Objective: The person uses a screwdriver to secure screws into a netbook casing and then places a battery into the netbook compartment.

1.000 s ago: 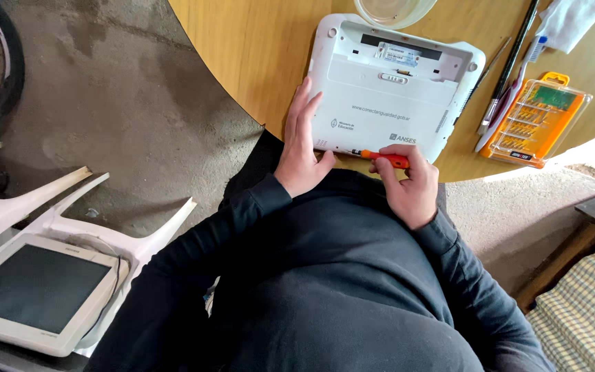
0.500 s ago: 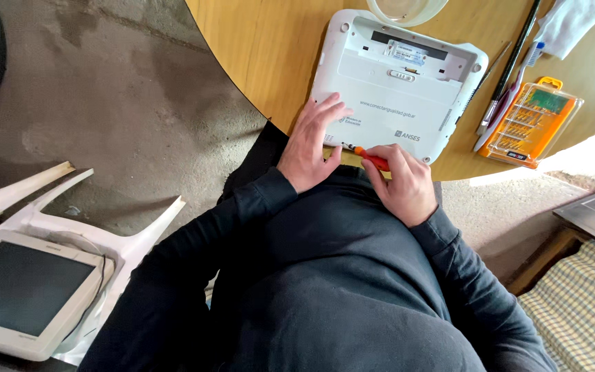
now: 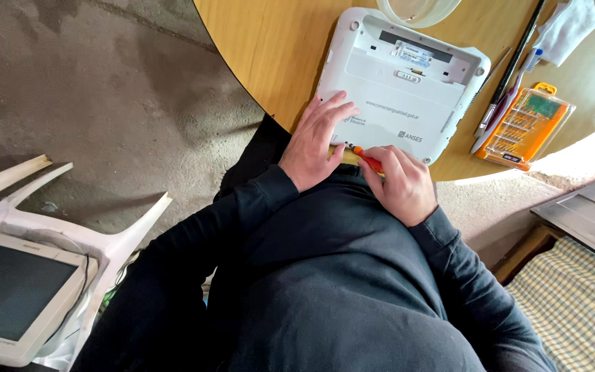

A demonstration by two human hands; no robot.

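Note:
A white small laptop [image 3: 408, 76] lies upside down on a round wooden table [image 3: 277, 48], its underside up. My left hand [image 3: 315, 141] rests flat on its near left corner, fingers spread over the casing. My right hand [image 3: 401, 182] is closed around a small orange-handled screwdriver [image 3: 368, 160], whose tip meets the laptop's near edge just beside my left hand. Both arms are in dark sleeves.
An orange clear case of screwdriver bits [image 3: 525, 127] lies right of the laptop, with pens and a toothbrush [image 3: 507, 83] beside it and a white cloth [image 3: 569, 27] behind. A white plastic chair [image 3: 70, 234] at lower left bears another white device [image 3: 12, 296]. A checked cushion [image 3: 580, 303] sits at lower right.
My left hand has slid up and flattened further onto the laptop's corner. The right hand has kept the screwdriver at the near edge. The camera view has shifted a little.

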